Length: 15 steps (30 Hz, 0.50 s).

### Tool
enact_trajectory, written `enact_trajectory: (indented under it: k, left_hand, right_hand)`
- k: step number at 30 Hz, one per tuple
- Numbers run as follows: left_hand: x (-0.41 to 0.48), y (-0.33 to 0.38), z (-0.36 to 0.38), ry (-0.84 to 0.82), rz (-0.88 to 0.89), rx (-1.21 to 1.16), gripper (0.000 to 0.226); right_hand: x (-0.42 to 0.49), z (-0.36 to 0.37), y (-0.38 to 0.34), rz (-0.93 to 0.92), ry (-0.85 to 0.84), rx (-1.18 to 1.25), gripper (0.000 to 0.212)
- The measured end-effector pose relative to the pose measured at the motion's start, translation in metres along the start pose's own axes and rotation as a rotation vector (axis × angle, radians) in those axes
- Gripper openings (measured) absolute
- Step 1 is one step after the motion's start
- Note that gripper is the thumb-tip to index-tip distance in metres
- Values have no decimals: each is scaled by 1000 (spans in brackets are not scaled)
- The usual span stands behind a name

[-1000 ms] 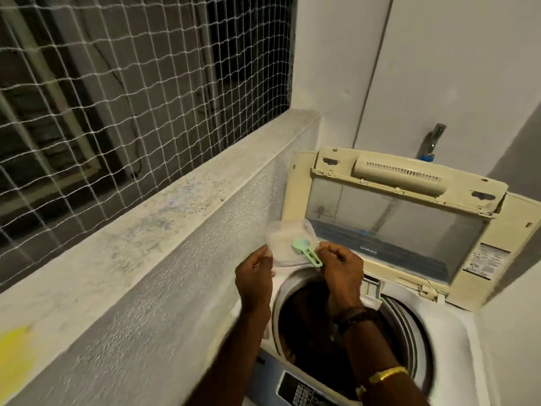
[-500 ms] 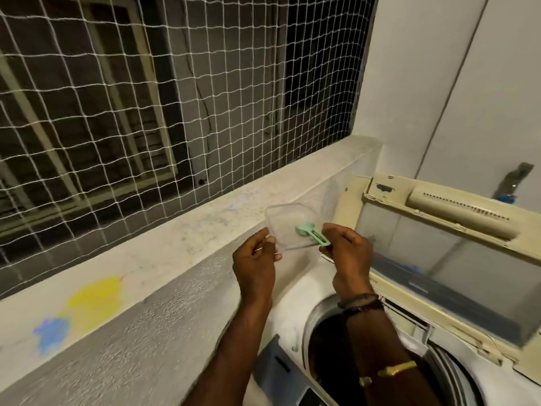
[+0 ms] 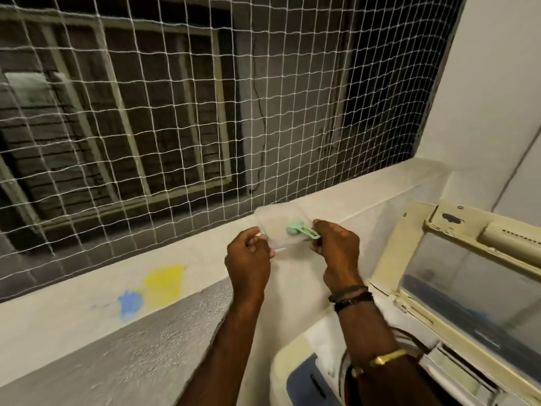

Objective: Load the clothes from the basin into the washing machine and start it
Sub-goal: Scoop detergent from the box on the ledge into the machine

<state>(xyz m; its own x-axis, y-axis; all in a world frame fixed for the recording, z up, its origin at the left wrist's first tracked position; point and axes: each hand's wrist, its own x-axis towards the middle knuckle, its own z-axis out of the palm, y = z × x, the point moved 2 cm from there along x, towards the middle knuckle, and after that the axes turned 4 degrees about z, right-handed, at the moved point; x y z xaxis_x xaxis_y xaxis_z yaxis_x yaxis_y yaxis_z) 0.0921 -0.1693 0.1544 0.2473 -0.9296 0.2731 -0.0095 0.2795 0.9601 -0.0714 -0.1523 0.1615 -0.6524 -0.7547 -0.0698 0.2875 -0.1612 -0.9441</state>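
From the head view, beside the pale concrete ledge (image 3: 205, 259), the left hand (image 3: 248, 259) pinches one edge of a clear rectangular plastic box (image 3: 275, 224). The right hand (image 3: 336, 247) grips the other edge, along with a mint-green plastic scoop (image 3: 298, 230). The cream top-loading washing machine (image 3: 284, 364) stands at the lower right, its windowed lid (image 3: 468, 273) raised.

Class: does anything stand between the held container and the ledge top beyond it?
Nothing visible does. Left hand and right hand hold the container just before the ledge; the net rises behind it.
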Motion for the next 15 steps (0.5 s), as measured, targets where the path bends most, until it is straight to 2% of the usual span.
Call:
enact_trajectory:
  k: [4,12,15]
  left_hand:
    - [13,-6,-10,48,-21,53,24]
    - [27,-12,-12,49,-87,212,39]
    - [27,-9,-9,41,-75,235,28]
  right_hand:
    - [1,20,13,42,-65,-28,8]
    - [-2,38,20,61,-131,-31,13]
    - [-3,38,19,64,-150,-28,13]
